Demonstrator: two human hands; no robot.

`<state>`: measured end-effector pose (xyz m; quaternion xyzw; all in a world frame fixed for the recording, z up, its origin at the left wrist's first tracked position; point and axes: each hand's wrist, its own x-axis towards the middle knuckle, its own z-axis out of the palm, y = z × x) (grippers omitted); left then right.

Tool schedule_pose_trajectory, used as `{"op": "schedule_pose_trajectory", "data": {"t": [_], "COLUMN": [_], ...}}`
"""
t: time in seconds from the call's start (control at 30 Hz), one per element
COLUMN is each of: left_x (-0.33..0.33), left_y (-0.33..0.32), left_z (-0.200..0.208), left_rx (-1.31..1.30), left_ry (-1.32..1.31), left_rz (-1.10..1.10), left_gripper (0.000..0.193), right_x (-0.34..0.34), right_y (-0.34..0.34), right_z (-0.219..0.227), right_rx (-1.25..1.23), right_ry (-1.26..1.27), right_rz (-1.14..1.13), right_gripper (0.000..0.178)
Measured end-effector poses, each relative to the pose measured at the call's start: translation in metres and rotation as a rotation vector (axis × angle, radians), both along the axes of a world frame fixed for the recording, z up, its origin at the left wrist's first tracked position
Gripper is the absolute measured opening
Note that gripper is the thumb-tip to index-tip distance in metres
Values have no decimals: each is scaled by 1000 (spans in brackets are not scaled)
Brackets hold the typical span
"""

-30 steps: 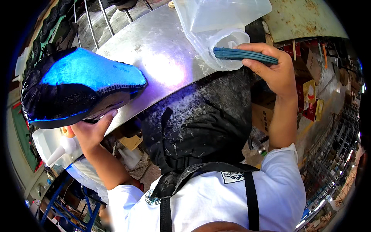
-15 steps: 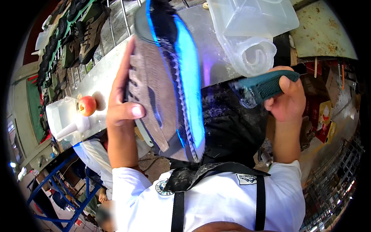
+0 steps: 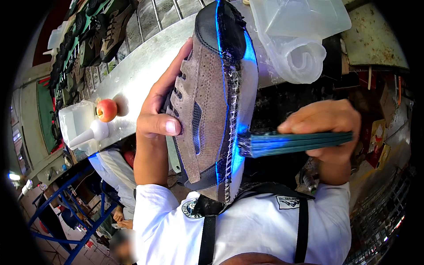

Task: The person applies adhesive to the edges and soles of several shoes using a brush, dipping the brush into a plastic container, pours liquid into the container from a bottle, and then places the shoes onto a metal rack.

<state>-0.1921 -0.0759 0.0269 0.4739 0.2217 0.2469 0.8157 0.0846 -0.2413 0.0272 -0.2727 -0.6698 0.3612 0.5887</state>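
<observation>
My left hand (image 3: 159, 119) grips a taupe suede shoe upper (image 3: 205, 115) on its laced side, thumb on the suede. The shoe stands lengthwise, its dark toe cap away from me and its pale, stitched underside turned to the right. In my right hand (image 3: 327, 117) is a dark green brush (image 3: 300, 143), held between thumb and fingers. The brush's tip meets the shoe's lower edge, just beside the row of stitches. Blue light falls along that edge and on the brush.
Behind the shoe is a metal table (image 3: 137, 84). It bears an apple (image 3: 107, 110), a white nozzle bottle (image 3: 98, 130) and a clear plastic container (image 3: 304, 22) with a round tub (image 3: 306, 62). Several shoes (image 3: 115, 33) line a rack, far left. Another person's hand (image 3: 119, 215) shows lower left.
The shoe has shifted right, and its suede side now faces up more. My right hand has turned and brought the brush left, from apart to the shoe's edge.
</observation>
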Motion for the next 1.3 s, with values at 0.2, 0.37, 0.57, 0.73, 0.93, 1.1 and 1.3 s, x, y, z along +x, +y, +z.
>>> {"op": "schedule_pose_trajectory", "data": {"t": [0.2, 0.37, 0.57, 0.73, 0.93, 1.1, 1.3], "left_x": [-2, -5, -7, -6, 0, 1, 1], "left_y": [5, 5, 8, 8, 12, 14, 10], "left_z": [3, 9, 4, 3, 3, 4, 7], "left_rx": [89, 107, 133, 141, 164, 153, 94], "left_ry": [-10, 22, 10, 1, -9, 7, 14], "left_rz": [-79, -57, -48, -35, -26, -21, 19], "left_gripper": [132, 131, 130, 130, 127, 125, 128], "right_x": [22, 12, 2, -1, -23, -33, -30], "right_y": [28, 28, 21, 17, 3, -6, -8], "right_z": [57, 69, 62, 34, 7, 15, 25], "right_rx": [105, 159, 93, 57, 28, -39, -50], "right_ry": [-411, -584, -520, -336, -78, -131, -234], "right_rz": [-279, -283, -240, -175, -237, -266, -250], "right_gripper": [33, 24, 25, 29, 28, 28, 31]}}
